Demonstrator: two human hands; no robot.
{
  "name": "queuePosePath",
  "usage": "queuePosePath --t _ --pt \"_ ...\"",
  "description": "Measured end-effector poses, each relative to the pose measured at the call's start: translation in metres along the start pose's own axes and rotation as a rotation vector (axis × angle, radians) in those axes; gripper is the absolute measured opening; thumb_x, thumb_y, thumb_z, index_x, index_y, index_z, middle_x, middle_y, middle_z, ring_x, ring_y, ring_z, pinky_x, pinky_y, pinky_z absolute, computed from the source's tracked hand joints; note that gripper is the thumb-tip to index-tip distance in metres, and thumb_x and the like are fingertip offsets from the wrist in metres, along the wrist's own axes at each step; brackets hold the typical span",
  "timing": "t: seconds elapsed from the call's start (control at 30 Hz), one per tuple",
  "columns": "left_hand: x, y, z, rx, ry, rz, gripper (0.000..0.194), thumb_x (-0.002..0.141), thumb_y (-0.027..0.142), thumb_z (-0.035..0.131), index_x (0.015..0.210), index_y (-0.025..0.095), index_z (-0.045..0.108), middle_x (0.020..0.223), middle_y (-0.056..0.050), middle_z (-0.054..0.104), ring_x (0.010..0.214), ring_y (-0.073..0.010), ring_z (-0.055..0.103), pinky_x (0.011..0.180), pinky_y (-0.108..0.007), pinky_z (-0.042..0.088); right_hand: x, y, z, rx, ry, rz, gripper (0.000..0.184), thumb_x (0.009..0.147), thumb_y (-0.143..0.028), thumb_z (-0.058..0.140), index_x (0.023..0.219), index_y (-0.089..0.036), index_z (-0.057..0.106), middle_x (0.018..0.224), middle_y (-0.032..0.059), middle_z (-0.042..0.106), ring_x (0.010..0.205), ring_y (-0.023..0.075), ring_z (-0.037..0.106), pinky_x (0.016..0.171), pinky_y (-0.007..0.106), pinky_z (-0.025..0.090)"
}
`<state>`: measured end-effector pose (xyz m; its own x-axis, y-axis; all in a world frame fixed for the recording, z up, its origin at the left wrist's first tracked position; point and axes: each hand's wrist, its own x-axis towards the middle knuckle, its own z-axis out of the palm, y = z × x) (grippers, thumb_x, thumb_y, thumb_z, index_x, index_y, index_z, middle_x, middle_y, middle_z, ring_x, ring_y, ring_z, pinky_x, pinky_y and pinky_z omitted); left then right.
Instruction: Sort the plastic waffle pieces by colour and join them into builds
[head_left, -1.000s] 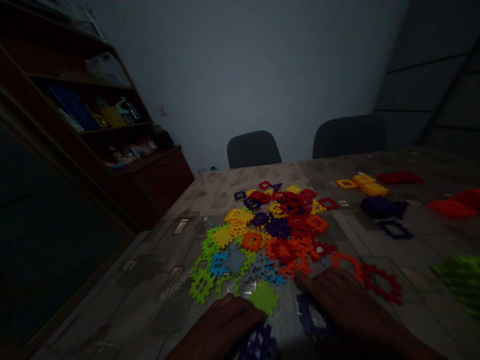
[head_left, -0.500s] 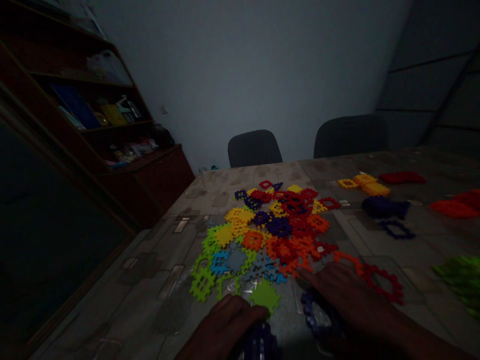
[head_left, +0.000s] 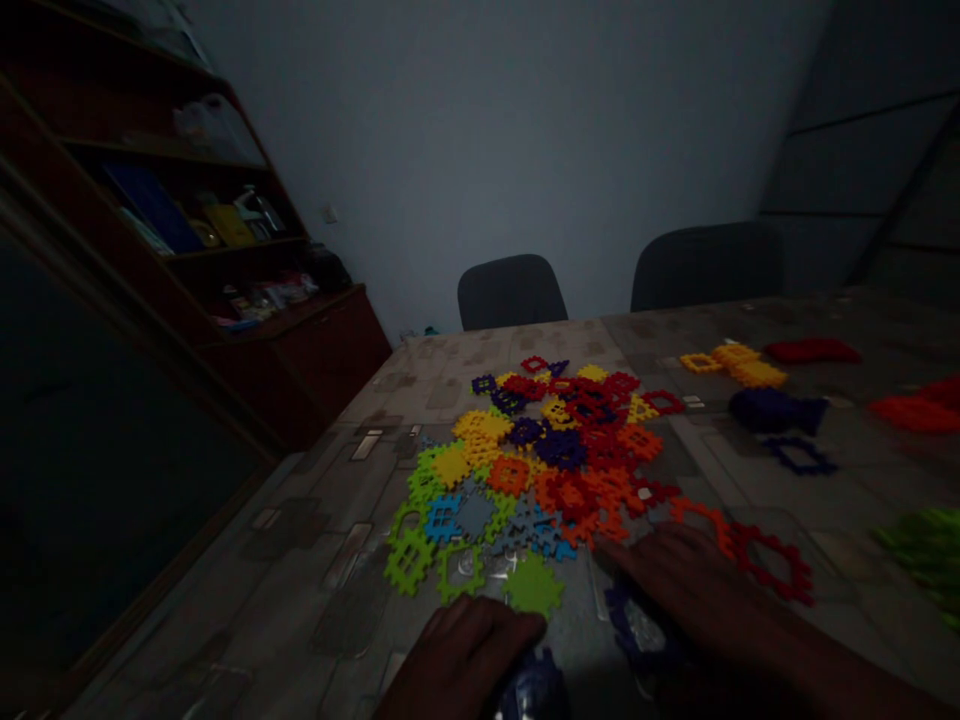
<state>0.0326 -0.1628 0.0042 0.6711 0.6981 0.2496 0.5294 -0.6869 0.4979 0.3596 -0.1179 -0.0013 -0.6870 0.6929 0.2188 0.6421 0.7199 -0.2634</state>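
Observation:
At the bottom middle, my left hand (head_left: pixel 472 650) is curled over a dark blue notched plastic piece (head_left: pixel 536 685), its thumb along the top edge; part of the piece is cut off by the frame. My right hand (head_left: pixel 690 585) is on a dark blue square interlocking frame (head_left: pixel 634 635), fingers pointing to the left and its thumb hidden. Just ahead of my left hand lies a light green solid piece (head_left: pixel 534 587). Past both hands spreads a pile of interlocking pieces (head_left: pixel 559 450) in red, orange, yellow, blue, grey and green.
To the right lie a dark red frame (head_left: pixel 772 562), a green stack (head_left: pixel 930 555), a loose dark blue frame (head_left: pixel 799 456), a dark blue stack (head_left: pixel 776 410), yellow pieces (head_left: pixel 750 368) and red ones (head_left: pixel 919 408). Two chairs (head_left: pixel 514 292) stand behind the patterned table (head_left: pixel 300 560). A shelf unit (head_left: pixel 300 350) is at left.
My left hand and its dark blue piece have moved slightly to the right, the piece turning a little. My right hand stays nearly in place. The view has shifted slightly.

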Motion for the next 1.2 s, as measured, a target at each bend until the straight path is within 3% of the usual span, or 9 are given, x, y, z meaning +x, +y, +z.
queuePosePath --t 0.23,0.5,0.73,0.83,0.97,1.07,1.2 --pt "0.002 0.011 -0.004 0.116 -0.001 0.01 0.052 0.109 0.061 0.044 0.152 0.033 0.04 0.118 -0.007 0.075 0.096 -0.0233 0.07 0.082 -0.032 0.049 -0.002 0.003 0.001 -0.005 0.029 -0.003 0.119 0.055 -0.019 0.077 0.164 -0.024 0.028 0.126 0.0128 0.072 0.114 0.0358 0.067 0.107 0.053 0.041" --pt "0.001 0.006 -0.003 0.023 -0.029 0.016 0.06 0.105 0.073 0.037 0.152 0.036 0.037 0.112 -0.006 0.073 0.092 -0.0243 0.069 0.079 -0.033 0.047 -0.003 0.001 -0.004 0.027 -0.004 0.006 0.125 0.052 -0.023 0.084 0.164 -0.025 0.027 0.126 0.0137 0.071 0.113 0.0389 0.065 0.104 0.057 0.043" --pt "0.001 0.007 -0.003 0.0 -0.008 0.02 0.06 0.107 0.069 0.037 0.157 0.036 0.032 0.119 -0.009 0.071 0.099 -0.0257 0.068 0.084 -0.035 0.049 -0.004 0.004 0.002 0.025 0.034 -0.006 0.122 0.057 -0.015 0.08 0.165 -0.028 0.025 0.128 0.0119 0.071 0.115 0.0385 0.065 0.105 0.057 0.045" --pt "-0.003 0.008 -0.008 -0.011 0.055 0.019 0.062 0.107 0.069 0.04 0.158 0.036 0.03 0.122 -0.008 0.07 0.101 -0.0266 0.069 0.087 -0.036 0.05 -0.003 0.004 0.003 0.008 0.038 -0.005 0.118 0.058 -0.015 0.08 0.164 -0.026 0.029 0.126 0.0117 0.072 0.113 0.0377 0.066 0.105 0.056 0.045" --pt "-0.01 0.008 -0.018 0.013 0.159 -0.131 0.061 0.106 0.065 0.047 0.157 0.034 0.034 0.133 -0.01 0.066 0.117 -0.0301 0.064 0.097 -0.04 0.05 -0.002 0.004 0.002 0.017 0.025 -0.015 0.121 0.053 -0.014 0.08 0.163 -0.023 0.029 0.125 0.013 0.072 0.11 0.0374 0.066 0.102 0.054 0.047" --pt "-0.011 0.002 -0.013 0.002 0.128 -0.093 0.065 0.103 0.066 0.052 0.157 0.036 0.032 0.129 -0.009 0.068 0.112 -0.0296 0.067 0.094 -0.038 0.052 -0.003 0.004 0.0 0.034 0.036 -0.003 0.12 0.056 -0.017 0.079 0.164 -0.028 0.029 0.127 0.0118 0.072 0.111 0.038 0.066 0.101 0.054 0.047" --pt "-0.008 -0.003 0.0 -0.027 -0.021 -0.012 0.063 0.104 0.069 0.049 0.156 0.037 0.033 0.12 -0.007 0.072 0.099 -0.0259 0.07 0.088 -0.034 0.052 -0.005 0.0 -0.002 0.048 0.055 -0.004 0.118 0.057 -0.021 0.078 0.164 -0.028 0.029 0.132 0.0123 0.071 0.118 0.0383 0.065 0.105 0.055 0.044"
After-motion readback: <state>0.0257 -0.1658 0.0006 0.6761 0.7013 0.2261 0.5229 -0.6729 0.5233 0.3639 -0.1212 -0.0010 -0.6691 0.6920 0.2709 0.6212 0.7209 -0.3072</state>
